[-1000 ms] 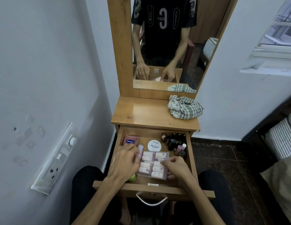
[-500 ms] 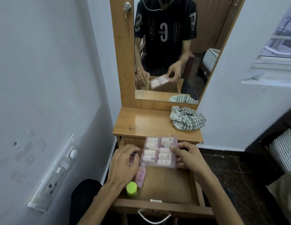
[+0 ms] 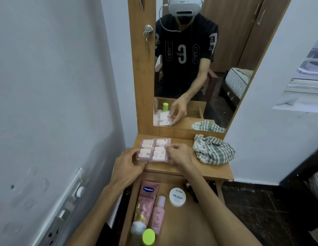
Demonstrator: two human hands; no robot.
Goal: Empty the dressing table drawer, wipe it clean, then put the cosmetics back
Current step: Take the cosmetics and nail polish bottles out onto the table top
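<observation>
Fingers (image 3: 169, 148) of both hands clamp the clear nail box (image 3: 154, 150) between them on the tabletop (image 3: 190, 170).

Soft, dimmish daylight is coming in from the window (image 3: 309, 71) at the right edge, leaving the wall (image 3: 48, 86) on the left greyish and evenly lit. Shadows are lying faint and diffuse; the floor (image 3: 261, 210) is sinking into near black. The mirror (image 3: 199, 68) is showing no hard glare. The wide lens is bending straight lines at the edges. The whole picture is looking slightly soft, with small print barely readable.
</observation>
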